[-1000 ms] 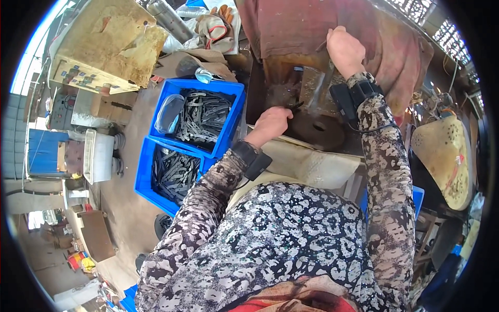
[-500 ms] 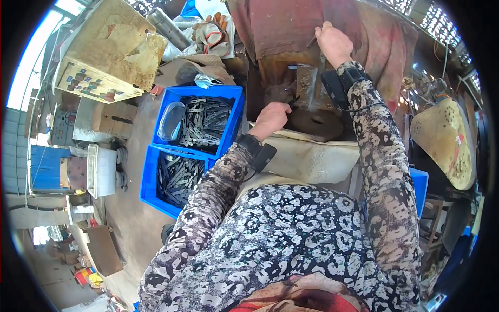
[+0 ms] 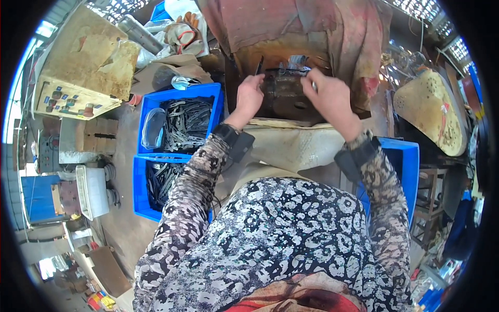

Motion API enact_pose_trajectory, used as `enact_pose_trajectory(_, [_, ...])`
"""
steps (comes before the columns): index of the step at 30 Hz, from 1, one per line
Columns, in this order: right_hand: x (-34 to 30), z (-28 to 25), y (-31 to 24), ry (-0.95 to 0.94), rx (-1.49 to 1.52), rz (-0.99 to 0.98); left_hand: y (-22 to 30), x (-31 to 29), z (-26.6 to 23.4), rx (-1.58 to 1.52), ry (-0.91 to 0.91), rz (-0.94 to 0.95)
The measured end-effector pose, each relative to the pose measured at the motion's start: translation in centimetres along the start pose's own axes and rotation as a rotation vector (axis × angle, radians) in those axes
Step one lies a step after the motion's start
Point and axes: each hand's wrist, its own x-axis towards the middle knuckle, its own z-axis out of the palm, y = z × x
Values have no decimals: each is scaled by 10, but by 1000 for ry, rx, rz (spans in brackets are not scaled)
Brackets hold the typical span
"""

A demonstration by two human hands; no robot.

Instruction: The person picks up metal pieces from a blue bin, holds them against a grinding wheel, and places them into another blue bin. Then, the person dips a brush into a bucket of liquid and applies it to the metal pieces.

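My left hand is closed on a thin dark metal strip, which points upward at the left of the wet, dark machine bed. My right hand reaches to the bed's right side. Its thumb and fingers pinch together near a shiny metal block; what is between them, if anything, is too small to make out. A round hole shows in the bed's front part. Reddish cloth hangs behind and above the bed.
At the left stand two blue bins full of dark metal strips, with a clear plastic tub in the farther one. Another blue bin is at my right. A stained control box stands far left, a yellowish perforated panel far right.
My right hand has come down from the cloth to the machine bed. My left hand has moved left with the strip, now upright. The water stream has gone, and the view has shifted.
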Motion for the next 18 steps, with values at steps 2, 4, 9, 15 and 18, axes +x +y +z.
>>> enact_pose_trajectory(2, [-31,-7,-4,-84,4,-42,11,16,0,121,-67,57])
enact_pose_trajectory(4, [-56,-11,-9,-122,2,-49,22,27,4,242,-167,58])
enact_pose_trajectory(9, [-85,-7,-16,-172,42,-88,0,31,13,485,-480,123])
enact_pose_trajectory(15, [-113,-4,-15,-321,-8,-112,-16,30,26,610,-646,228])
enact_pose_trajectory(18, [-119,1,-16,-394,28,-135,-29,28,32,627,-723,252])
